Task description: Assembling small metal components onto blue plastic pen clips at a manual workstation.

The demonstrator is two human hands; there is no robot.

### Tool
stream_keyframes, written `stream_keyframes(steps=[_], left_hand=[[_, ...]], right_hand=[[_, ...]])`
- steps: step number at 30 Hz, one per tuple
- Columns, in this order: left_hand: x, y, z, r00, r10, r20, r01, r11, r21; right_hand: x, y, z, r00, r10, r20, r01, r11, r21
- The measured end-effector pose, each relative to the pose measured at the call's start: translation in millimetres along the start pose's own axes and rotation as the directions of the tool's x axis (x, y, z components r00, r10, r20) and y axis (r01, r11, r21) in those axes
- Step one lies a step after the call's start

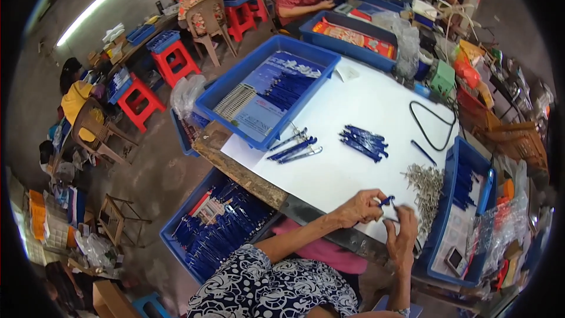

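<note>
Over the near edge of the white-topped table (368, 91), my left hand (360, 209) pinches a small dark blue piece with a hooked end (386, 201). My right hand (403, 235) is close beside it, fingers bent in a pinch; what lies between them is too small to make out. A heap of small silvery metal parts (425, 191) lies just beyond my right hand. Farther off, one bunch of slim blue pieces (363, 142) rests mid-table, and blue-and-silver pieces (295, 147) lie to its left. A single blue stick (424, 153) lies apart toward the right.
Blue trays surround the table: one at far left (206, 103), one at right (438, 253), one below left packed with blue pieces (170, 247). A black loop (412, 119) lies at the far right. Several other people sit working beyond, near red stools (141, 103).
</note>
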State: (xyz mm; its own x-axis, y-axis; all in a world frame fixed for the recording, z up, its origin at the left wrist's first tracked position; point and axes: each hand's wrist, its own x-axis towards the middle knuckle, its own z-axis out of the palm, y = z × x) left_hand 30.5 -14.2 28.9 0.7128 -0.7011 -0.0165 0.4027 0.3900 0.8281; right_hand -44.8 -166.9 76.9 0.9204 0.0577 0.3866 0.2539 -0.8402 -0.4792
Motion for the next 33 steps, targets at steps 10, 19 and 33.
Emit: stream_keyframes(steps=[10,19,33], left_hand=[[2,23,-11,0.981,-0.112,-0.16,0.097,0.99,-0.098],[-3,6,-23,0.984,-0.179,0.015,0.172,0.912,-0.373],[-4,-15,-39,0.972,-0.188,0.14,0.234,0.758,-0.608]], right_hand=[[-18,-6,42,0.85,0.485,0.208,-0.421,0.385,0.821],[4,-1,46,0.915,0.373,0.154,-0.259,0.25,0.933],[12,-13,53,0.896,0.444,0.011,-0.26,0.503,0.824]])
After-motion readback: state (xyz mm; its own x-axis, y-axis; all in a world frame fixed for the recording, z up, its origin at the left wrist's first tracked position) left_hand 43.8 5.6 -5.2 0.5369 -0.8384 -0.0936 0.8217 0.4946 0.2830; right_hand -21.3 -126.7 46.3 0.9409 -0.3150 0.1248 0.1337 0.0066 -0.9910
